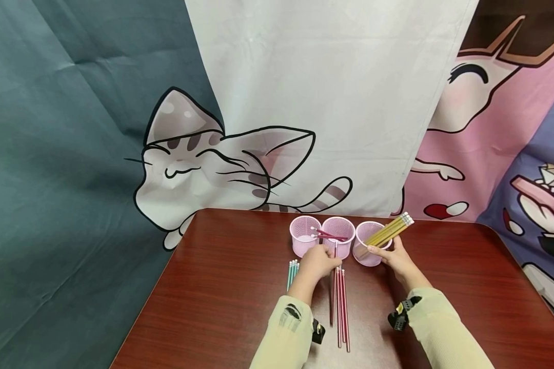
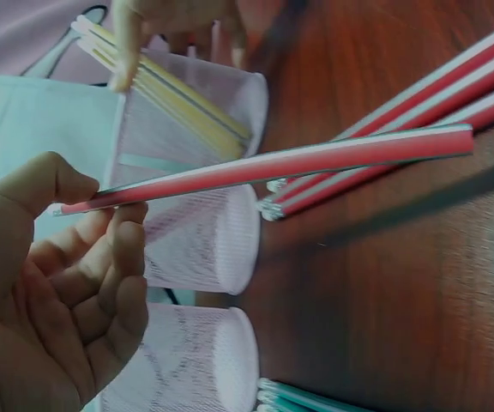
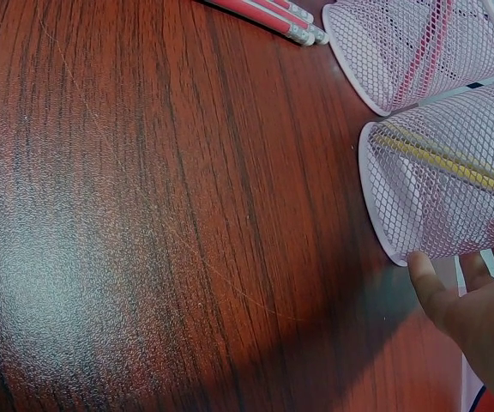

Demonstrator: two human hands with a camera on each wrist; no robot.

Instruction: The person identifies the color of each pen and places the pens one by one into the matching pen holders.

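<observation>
My left hand (image 1: 317, 264) pinches one red pencil (image 2: 298, 163) near its end between thumb and fingers, in front of the middle pink mesh cup (image 1: 343, 251). A few red pencils (image 1: 331, 236) lean inside that cup. My right hand (image 1: 400, 260) holds the right mesh cup (image 1: 362, 254), thumb at its rim and the other fingers on its far side. Several yellow pencils (image 1: 385, 234) slant out of this cup to the right, white erasers up. More red pencils (image 1: 342, 312) lie on the table (image 1: 203, 297) below the middle cup, eraser ends toward the cups.
The left mesh cup (image 1: 299, 249) stands beside the middle one. Several green pencils (image 1: 292, 271) lie in front of it, partly hidden by the left forearm. A printed curtain (image 1: 332, 102) hangs behind the table's back edge.
</observation>
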